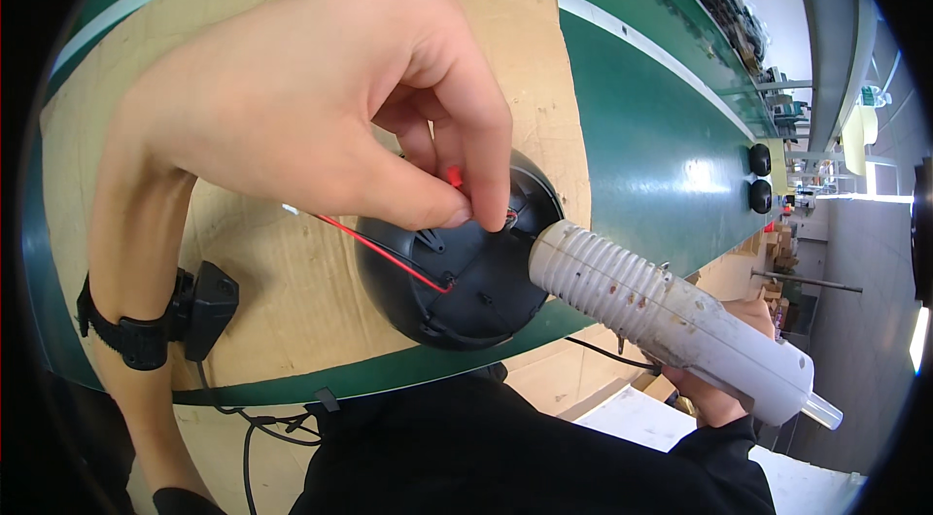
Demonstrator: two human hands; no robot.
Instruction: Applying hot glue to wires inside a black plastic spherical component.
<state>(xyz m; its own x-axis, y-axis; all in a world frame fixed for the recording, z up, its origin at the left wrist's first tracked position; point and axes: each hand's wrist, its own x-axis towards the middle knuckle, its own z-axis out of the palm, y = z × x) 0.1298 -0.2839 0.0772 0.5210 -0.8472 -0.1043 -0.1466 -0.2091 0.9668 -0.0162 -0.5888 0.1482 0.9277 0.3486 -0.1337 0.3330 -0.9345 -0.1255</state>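
One black shell (457, 321) near table edge (292, 392).

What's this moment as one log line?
left hand: pinched at black housing; right hand: holding white ribbed tool; red wire: leaves housing

Brown cardboard (292, 335) lies on the green table (651, 146).

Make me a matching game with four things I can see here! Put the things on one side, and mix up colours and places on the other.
Things:
1. round shell
2. ribbed tool
3. cardboard sheet
4. thin wire

Clues:
A. pale, held in the right hand
B. red, with a white tip
C. black, partly hidden by the left hand
D. tan, lying on the green tabletop

Right pairs: 1-C, 2-A, 3-D, 4-B
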